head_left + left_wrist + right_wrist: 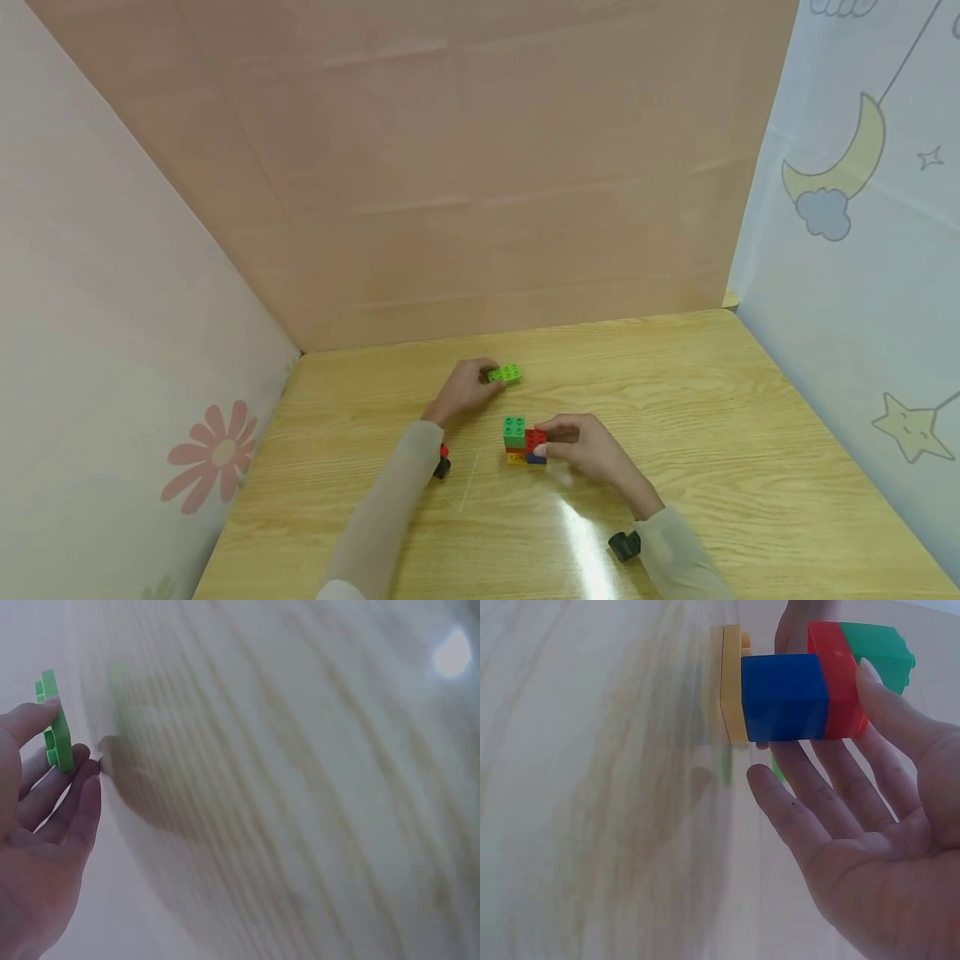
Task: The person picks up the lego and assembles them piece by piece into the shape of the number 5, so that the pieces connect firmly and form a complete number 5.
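Note:
Beyond the stack, my left hand [467, 390] pinches a flat light green toy brick [507, 374] between thumb and fingers. In the left wrist view that brick [61, 735] is held clear of its reflection in the tabletop. My right hand [591, 448] grips a small stack of toy bricks [514, 433] from its right side. The right wrist view shows the thumb against the red brick [836, 682], with the other fingers partly behind the stack. Blue [784, 697], yellow [733, 686] and green [874, 656] bricks make up the rest of it.
Both hands work over a wood-grain table [360, 392]. A beige sheet [480, 167] rises along the back edge, with pale printed walls [840, 350] at the sides. Black wrist-worn devices [625, 546] show beside both sleeves. Light glares off the table [588, 550] at the front.

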A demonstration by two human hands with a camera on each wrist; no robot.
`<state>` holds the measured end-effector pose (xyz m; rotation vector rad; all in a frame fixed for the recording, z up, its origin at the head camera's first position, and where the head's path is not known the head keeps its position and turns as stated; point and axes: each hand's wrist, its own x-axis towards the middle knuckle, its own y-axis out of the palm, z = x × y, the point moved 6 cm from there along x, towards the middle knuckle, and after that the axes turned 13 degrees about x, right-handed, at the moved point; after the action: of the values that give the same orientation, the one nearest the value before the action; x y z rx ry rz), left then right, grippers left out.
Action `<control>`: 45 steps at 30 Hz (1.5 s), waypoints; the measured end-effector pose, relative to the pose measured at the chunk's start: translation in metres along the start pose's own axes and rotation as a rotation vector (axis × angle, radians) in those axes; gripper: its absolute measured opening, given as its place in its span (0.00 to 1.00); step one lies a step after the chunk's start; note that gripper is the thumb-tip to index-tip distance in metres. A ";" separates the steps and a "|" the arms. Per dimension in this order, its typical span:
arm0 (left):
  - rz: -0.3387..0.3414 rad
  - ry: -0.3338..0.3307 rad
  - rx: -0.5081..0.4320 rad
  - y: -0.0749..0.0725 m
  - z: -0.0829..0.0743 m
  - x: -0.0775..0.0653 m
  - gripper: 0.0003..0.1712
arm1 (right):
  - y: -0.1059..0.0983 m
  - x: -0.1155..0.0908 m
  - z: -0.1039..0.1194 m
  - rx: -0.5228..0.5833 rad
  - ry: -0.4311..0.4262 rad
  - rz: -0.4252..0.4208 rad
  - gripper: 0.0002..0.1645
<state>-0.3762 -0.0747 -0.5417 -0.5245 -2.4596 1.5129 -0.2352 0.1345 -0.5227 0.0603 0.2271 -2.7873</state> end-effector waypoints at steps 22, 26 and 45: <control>-0.056 0.043 -0.265 -0.037 -0.009 -0.032 0.21 | -0.001 0.002 -0.004 -0.001 -0.016 0.004 0.24; -0.066 0.102 -0.310 -0.042 -0.018 -0.039 0.19 | 0.000 0.001 -0.003 -0.002 -0.010 0.004 0.24; -0.011 0.164 -0.402 -0.055 -0.050 -0.075 0.20 | 0.000 -0.001 -0.002 0.012 -0.010 0.016 0.25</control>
<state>-0.3004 -0.0864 -0.4690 -0.6696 -2.6319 0.9251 -0.2341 0.1352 -0.5246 0.0514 0.2071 -2.7726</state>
